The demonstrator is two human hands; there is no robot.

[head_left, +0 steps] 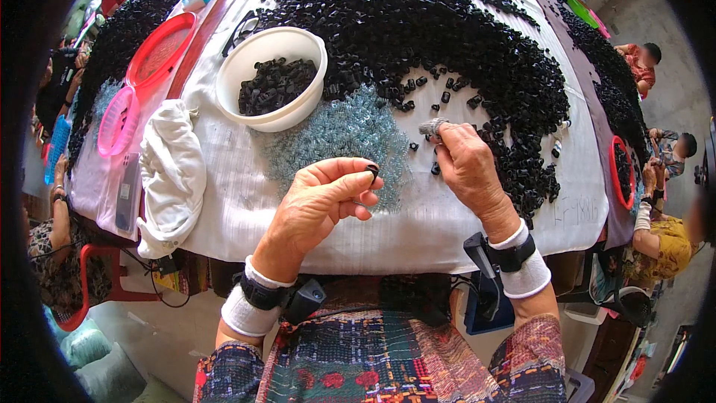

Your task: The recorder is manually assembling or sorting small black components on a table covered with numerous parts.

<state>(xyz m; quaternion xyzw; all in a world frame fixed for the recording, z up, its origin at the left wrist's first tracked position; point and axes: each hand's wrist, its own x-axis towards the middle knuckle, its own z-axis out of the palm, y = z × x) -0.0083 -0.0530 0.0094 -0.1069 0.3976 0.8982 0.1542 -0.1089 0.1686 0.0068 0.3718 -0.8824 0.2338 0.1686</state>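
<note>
Mid-frame, the left hand (322,198)'s grip is closed in a pinch on a small, glossy black piece (372,172); right of centre, the right hand (471,168) curls, a rough grey wrap (432,127) at its fingertip, and I cannot tell whether its grip holds anything. Above them, glassy bluish bits (335,134) and stubby black cylinders (418,26) heap on white cloth (239,216).

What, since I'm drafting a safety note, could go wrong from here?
The black part pinched in the left hand might slip and get lost in the black pile. The bluish pieces border that pile, so the two could mix. A knock could tip the bowl beside them.
</note>
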